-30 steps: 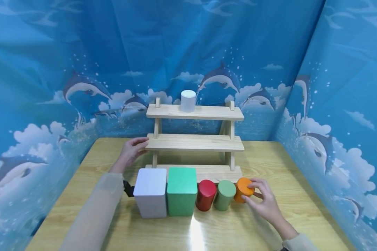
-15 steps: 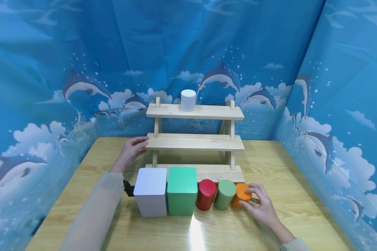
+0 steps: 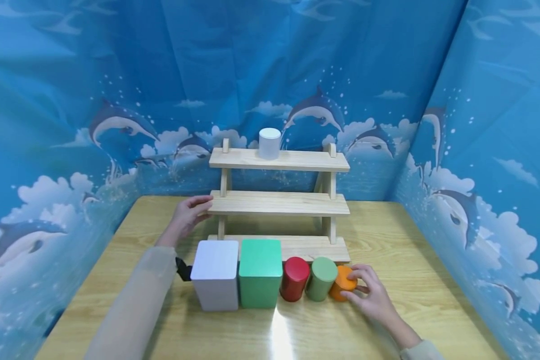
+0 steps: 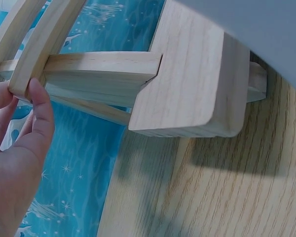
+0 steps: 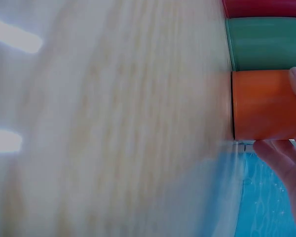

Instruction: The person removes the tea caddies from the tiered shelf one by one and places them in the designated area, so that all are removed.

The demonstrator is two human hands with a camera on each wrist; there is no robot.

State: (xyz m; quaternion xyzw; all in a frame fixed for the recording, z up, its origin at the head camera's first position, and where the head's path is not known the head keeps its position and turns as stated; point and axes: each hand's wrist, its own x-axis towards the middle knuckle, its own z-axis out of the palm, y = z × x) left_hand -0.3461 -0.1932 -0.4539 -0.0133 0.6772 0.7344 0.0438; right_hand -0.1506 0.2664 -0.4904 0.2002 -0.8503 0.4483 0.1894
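My left hand (image 3: pixel 188 217) pinches the left end of the middle board of a wooden three-tier shelf (image 3: pixel 279 202); in the left wrist view the thumb and fingers sit around that board's tip. On the right, my right hand (image 3: pixel 372 296) grips an orange cylindrical canister (image 3: pixel 343 284) by its upper part, thumb and fingers on its side. Its base is on or very near the table. Left of it, in the head view, stand a green canister (image 3: pixel 322 280), a red canister (image 3: pixel 294 280), a green box (image 3: pixel 260 275) and a white box (image 3: pixel 215 277), side by side.
A white canister (image 3: pixel 269 144) stands on the top board of the shelf. Under everything is a wood-grain table (image 3: pixel 234 335). Blue dolphin-print curtains (image 3: pixel 261 65) hang behind it and along both sides.
My right hand has brought the orange canister toward me and slightly left, right up beside the green canister. The left hand has stayed on the shelf.
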